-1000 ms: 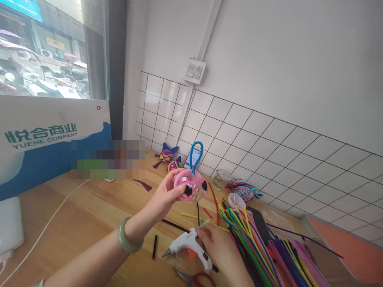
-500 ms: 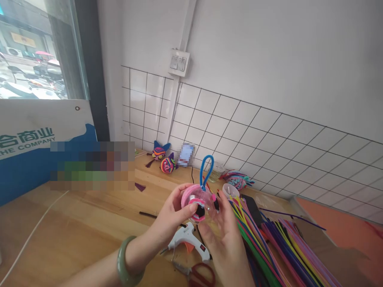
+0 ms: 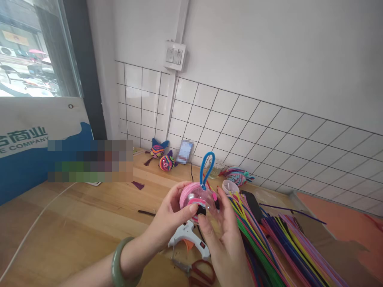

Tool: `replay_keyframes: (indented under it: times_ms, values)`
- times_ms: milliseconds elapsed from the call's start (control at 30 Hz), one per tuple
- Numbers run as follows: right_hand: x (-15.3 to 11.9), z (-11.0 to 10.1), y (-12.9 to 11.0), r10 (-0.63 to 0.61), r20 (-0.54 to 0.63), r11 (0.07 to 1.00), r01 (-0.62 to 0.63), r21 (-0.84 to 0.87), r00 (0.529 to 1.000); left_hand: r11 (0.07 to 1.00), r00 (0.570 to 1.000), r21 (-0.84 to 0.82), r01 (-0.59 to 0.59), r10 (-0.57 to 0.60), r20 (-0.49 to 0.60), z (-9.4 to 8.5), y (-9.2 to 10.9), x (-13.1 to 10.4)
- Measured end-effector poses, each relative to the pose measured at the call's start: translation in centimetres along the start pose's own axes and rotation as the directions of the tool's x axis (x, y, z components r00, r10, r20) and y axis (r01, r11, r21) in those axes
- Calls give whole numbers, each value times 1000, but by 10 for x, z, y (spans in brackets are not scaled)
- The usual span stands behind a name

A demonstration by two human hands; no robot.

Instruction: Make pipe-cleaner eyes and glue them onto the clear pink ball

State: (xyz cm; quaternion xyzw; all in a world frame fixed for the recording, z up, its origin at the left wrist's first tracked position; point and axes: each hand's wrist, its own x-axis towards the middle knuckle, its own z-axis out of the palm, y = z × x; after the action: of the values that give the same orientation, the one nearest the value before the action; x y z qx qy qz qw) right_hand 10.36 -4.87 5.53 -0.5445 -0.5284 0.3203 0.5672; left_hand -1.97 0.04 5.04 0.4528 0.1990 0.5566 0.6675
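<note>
Clear ball: the clear ball, partly wound with pink, is held up between your hands, in front of the table.
Left hand: your left hand grips the ball's pink side, fingers behind and thumb on the near black patch.
Right hand: your right hand cups the other side, its thumb at that patch's lower edge and its fingers by the far black patch.
Near patch: uneven thumb pressure could slide or tilt it, if whatever bonds it is soft; you cannot tell that from here.
Far patch: your right fingers are close enough to knock it askew should they curl inward.
Bare plastic: it looks smooth, so a loose hold could let the ball turn or slip; squeezing hard could dent it.
Blue loop: the blue loop stands upright on top; a snag there could strain its foot.
Glue gun: the white glue gun lies below your hands, nozzle hidden behind your left wrist; if hot, it could burn you as your wrist lowers.
Scissors: the red-handled scissors lie just nearer you, blades bare, where a dropping hand could catch them.
</note>
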Motion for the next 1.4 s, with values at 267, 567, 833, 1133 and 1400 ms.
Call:
replay_keyframes:
  times_ms: [267,567,833,1133,1400]
  values:
    - [-6,1,-5,19,4,999,-19,37,1000,1000,1000,-9,-18,18,1,0,-3,-1]
    - [-10,2,-11,20,-9,991,-19,135,1000,1000,1000,0,-18,18,-1,5,1,-3]
    - [-10,-1,-13,14,74,943,-38,331,997,997,998,34,-67,67,-5,11,6,-9]
    - [-10,1,-28,81,102,864,-121,489,991,984,991,122,-132,131,24,11,12,-12]
    - [-25,17,-31,-27,-140,946,71,316,990,983,957,-8,-183,180,229,-4,9,-8]
